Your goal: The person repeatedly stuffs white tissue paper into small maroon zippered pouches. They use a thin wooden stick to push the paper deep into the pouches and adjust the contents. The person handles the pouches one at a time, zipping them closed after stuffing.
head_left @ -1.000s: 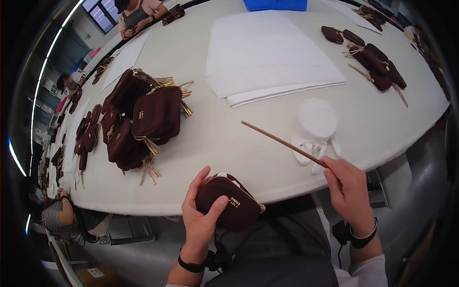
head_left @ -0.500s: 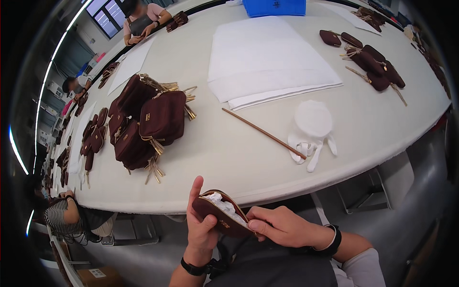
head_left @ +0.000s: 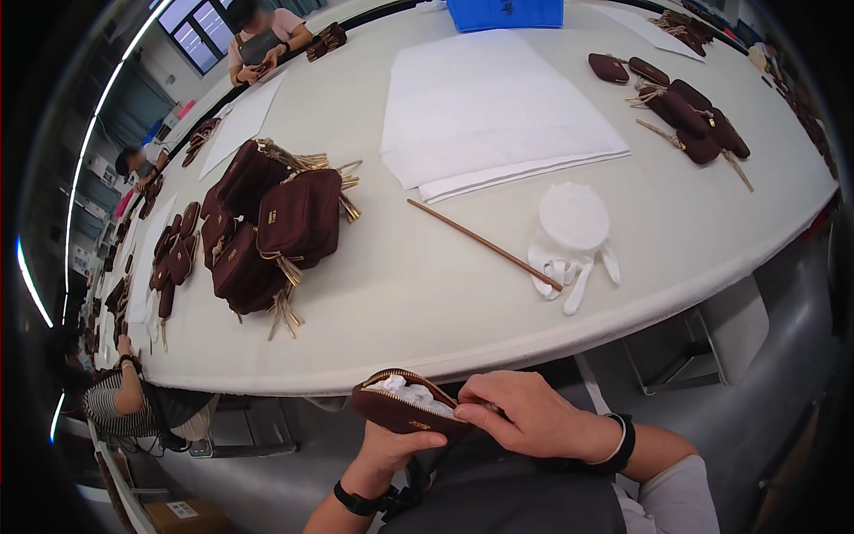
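Note:
A small dark maroon zip pouch (head_left: pixel 391 412) is held in front of me, just off the near table edge. Its gold-toothed zipper is partly undone, and crumpled white paper (head_left: pixel 411 392) shows inside. My left hand (head_left: pixel 391 445) grips the pouch from below, thumb along its front. With fingers and thumb closed, my right hand (head_left: pixel 511 414) pinches the pouch's right end by the zipper. The zipper pull itself is hidden under those fingers.
Stacked maroon pouches with tan tassels (head_left: pixel 298 218) stand on the table's left. A brown stick (head_left: pixel 480 242) lies beside a round white cloth-covered thing (head_left: pixel 574 218). Behind are white sheets (head_left: pixel 498 107), a blue bin (head_left: pixel 507 13) and more pouches (head_left: pixel 689 116). Co-workers (head_left: pixel 262 44) sit along the left.
My left hand has shifted its hold lower; its raised finger is now behind the pouch. The pouch has tilted flatter and moved slightly left. My right hand keeps its pinch at the right end.

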### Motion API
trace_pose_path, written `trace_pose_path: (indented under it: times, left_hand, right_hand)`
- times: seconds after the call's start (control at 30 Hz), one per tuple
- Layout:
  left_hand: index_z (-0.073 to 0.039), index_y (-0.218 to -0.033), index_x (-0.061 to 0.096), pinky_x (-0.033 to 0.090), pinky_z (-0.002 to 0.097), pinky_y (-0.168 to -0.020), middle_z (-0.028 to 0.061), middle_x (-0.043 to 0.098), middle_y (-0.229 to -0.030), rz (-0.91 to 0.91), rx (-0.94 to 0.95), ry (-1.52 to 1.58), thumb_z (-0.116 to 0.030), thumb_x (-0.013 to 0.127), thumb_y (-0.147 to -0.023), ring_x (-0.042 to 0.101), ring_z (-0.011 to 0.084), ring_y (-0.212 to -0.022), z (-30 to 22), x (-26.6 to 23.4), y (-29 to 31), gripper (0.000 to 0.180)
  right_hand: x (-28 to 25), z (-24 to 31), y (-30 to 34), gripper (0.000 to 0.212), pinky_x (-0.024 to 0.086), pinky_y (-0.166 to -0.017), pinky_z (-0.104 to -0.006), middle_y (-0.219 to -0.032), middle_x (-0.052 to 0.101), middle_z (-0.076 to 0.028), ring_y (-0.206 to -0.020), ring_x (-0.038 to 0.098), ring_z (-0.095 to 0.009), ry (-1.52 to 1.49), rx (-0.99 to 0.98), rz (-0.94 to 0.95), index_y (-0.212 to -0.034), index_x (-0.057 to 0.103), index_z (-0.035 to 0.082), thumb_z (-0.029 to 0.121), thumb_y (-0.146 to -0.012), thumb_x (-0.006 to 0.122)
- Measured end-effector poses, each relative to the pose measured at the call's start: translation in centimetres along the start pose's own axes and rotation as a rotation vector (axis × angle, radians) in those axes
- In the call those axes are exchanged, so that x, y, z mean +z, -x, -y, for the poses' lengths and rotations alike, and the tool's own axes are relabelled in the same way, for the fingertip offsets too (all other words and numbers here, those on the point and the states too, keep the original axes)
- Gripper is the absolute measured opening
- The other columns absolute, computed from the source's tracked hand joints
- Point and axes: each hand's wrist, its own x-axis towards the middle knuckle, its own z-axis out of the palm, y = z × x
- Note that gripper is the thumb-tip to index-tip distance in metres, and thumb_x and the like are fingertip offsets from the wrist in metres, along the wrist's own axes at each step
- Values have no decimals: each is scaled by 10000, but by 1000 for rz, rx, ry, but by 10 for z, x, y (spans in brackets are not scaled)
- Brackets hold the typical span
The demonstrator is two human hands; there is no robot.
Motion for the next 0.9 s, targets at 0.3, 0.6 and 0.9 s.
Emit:
trace_pose_path:
  times: [0.3, 0.6, 0.9]
  left_hand:
    - [-23, -1044, 730, 577, 286, -802, 58, 754, -967, 148, 79, -408, -8, 922, -666, 710, 143, -888, -17, -1, -8, 425]
    - [-50, -1106, 738, 579, 275, -825, 61, 766, -1033, 210, 268, -739, -69, 905, -714, 733, 150, -918, -18, 0, -14, 427]
    - [-47, -1131, 730, 576, 275, -866, 71, 762, -1094, 238, 253, -772, -54, 871, -737, 737, 170, -974, -23, 3, -12, 417]
  right_hand:
    - [-12, 0, 10, 453, 310, -512, -291, -575, 369, -20, -558, 328, -80, -402, 298, 238, -732, 560, 10, 316, -1064, 527]
    - [-35, 28, -5, 421, 306, -539, -275, -625, 427, 13, -593, 345, -71, -323, 211, 294, -760, 566, 27, 298, -1077, 505]
    - [-37, 19, -7, 388, 320, -519, -283, -592, 491, -17, -553, 389, -89, -327, 272, 392, -784, 641, 12, 319, -1016, 584]
